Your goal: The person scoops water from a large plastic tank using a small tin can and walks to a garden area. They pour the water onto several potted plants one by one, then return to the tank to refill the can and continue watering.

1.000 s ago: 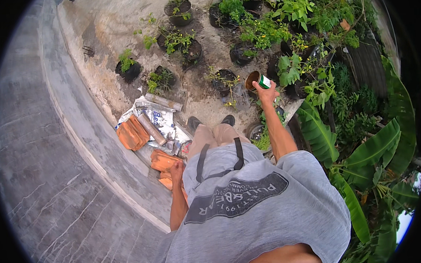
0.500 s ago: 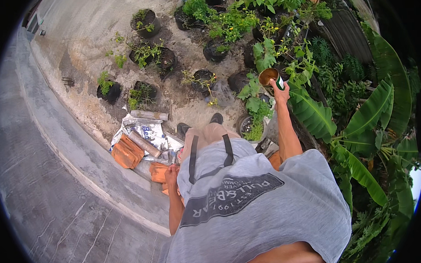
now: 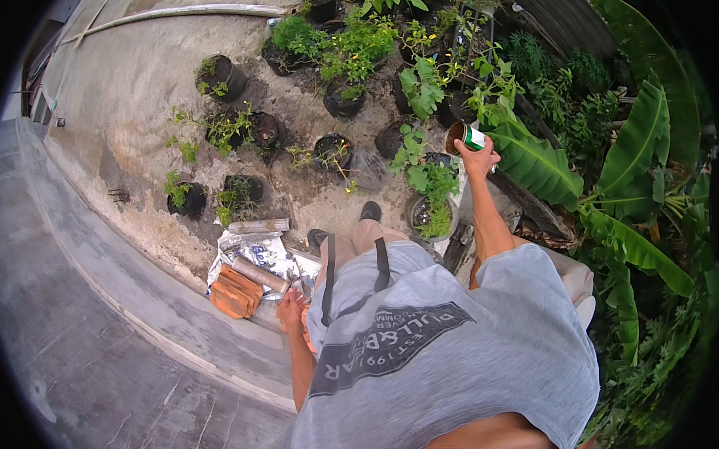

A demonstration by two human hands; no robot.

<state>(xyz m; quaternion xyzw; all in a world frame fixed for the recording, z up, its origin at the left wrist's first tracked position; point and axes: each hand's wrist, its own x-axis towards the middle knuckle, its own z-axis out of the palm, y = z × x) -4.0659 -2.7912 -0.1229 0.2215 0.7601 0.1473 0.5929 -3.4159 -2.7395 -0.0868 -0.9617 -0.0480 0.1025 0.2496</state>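
Here the right hand grips a small can, tilted over the potted plants; the left hand hangs, seemingly clasping something orange.

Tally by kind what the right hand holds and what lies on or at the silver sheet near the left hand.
can, held in the right hand: 1
stack of orange tiles: 1
brown tube: 1
grey bar: 1
Total: 4
What the left hand grips, if anything, is too small to tell, so it is not counted.
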